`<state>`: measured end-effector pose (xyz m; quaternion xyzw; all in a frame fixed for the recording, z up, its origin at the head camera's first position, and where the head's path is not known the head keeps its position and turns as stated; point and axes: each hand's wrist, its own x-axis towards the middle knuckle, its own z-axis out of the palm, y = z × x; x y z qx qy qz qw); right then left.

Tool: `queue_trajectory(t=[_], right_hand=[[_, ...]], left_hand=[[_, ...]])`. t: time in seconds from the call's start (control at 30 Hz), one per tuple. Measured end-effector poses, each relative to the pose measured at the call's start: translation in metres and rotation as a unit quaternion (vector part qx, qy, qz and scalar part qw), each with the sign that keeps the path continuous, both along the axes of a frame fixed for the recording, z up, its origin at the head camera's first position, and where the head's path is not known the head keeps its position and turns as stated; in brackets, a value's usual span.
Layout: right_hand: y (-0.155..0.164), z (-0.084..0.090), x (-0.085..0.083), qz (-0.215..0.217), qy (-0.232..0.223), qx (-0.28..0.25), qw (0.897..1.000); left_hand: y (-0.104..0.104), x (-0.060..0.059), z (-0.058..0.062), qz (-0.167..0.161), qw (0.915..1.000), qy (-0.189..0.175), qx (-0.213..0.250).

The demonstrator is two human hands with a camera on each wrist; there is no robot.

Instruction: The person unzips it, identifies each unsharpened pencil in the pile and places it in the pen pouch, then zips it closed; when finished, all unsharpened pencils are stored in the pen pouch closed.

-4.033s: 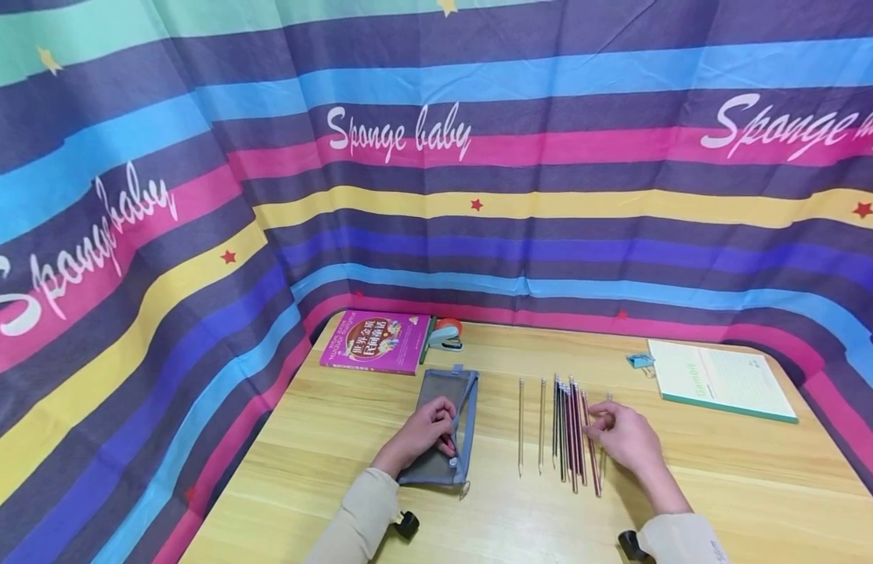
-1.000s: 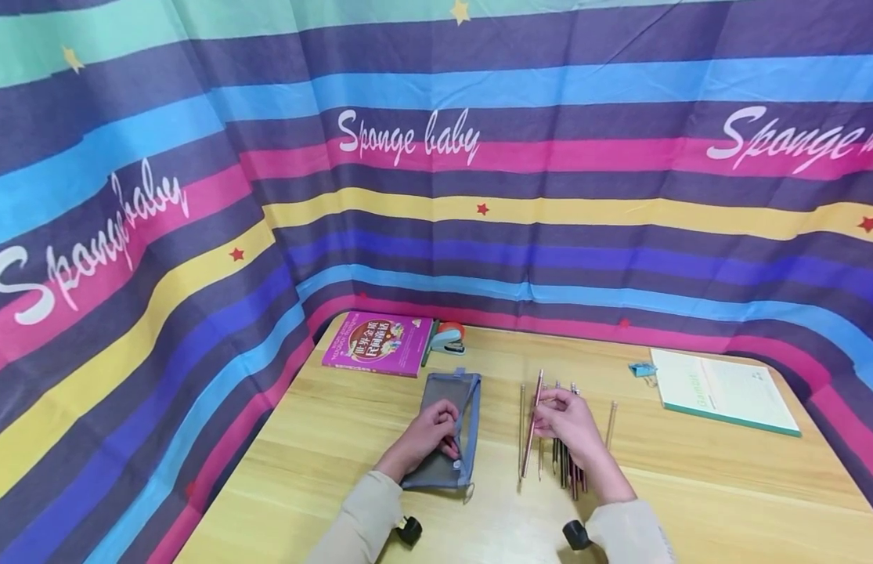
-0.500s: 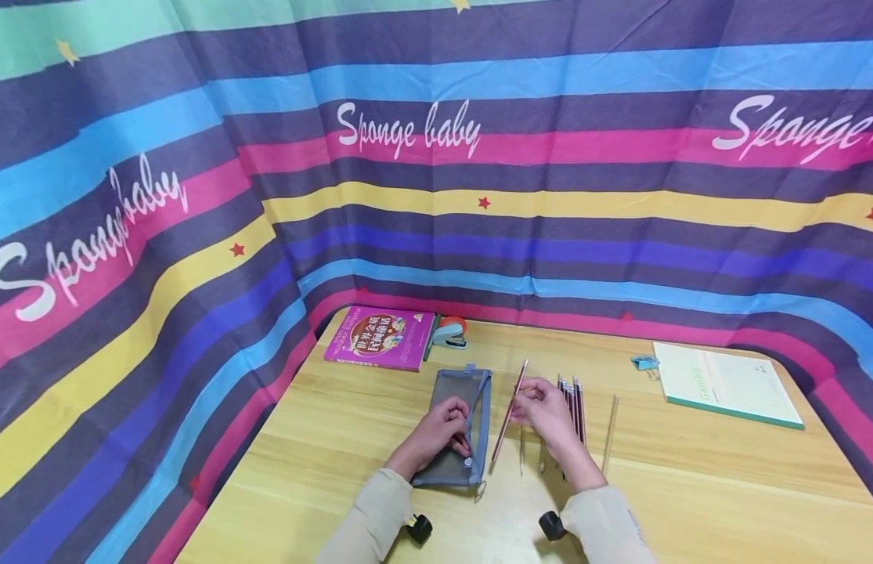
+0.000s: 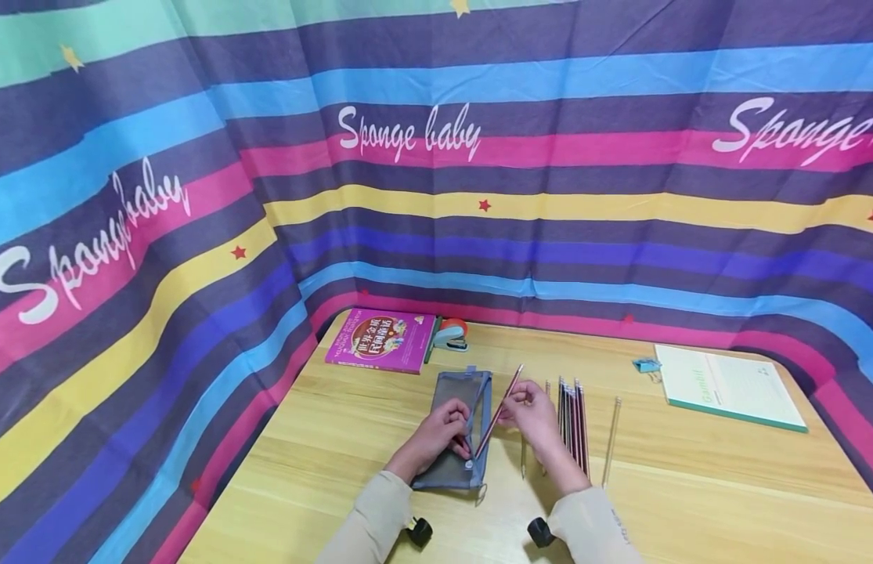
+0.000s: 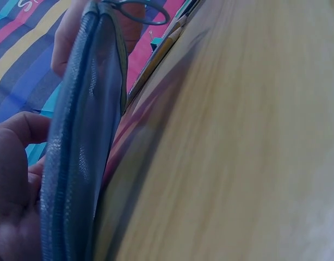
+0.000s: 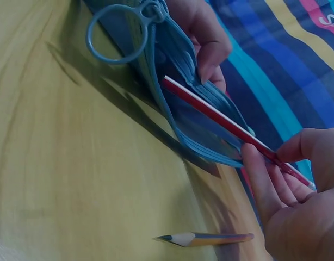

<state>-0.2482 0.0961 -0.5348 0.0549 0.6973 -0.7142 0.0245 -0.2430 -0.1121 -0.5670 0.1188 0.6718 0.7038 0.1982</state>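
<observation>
My left hand grips the zipped edge of a blue-grey mesh pencil case, and its mouth gapes in the right wrist view. My right hand pinches a red pencil near its rear end. The pencil slants down to the left, its front end inside the case's opening. A ring pull hangs from the zip at the near end. To the right of the case, a bunch of dark and red pencils lies on the table, partly covered by my right forearm.
One pale pencil lies right of the bunch; another lies between case and bunch. Farther back are a purple book, a stapler, a blue binder clip and a notebook. A striped curtain surrounds the table.
My right hand has taken the red pencil from the bunch and carried it left, tilting it, to the pencil case's opening. My left hand has kept its grip on the case.
</observation>
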Motion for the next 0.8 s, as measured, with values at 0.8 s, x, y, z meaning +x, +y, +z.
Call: queue_trajectory(t=[0.8], right_hand=[[-0.023,-0.008,0.013,0.039,-0.012,0.029,0.999]], left_hand=[[0.000,0.000,0.001,-0.002,1.0000,0.003,0.007]])
